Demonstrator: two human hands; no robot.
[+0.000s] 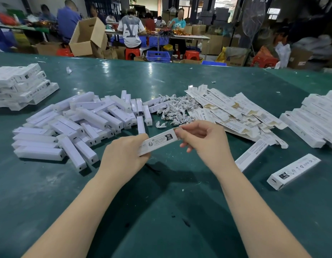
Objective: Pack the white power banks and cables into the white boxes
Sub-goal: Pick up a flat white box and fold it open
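White box (159, 142) gripped both ends: left hand (124, 155), right hand (202, 138).

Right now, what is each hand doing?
Left hand: fingers curled round the lower end of the white box.
Right hand: fingers pinch the same box's upper end.
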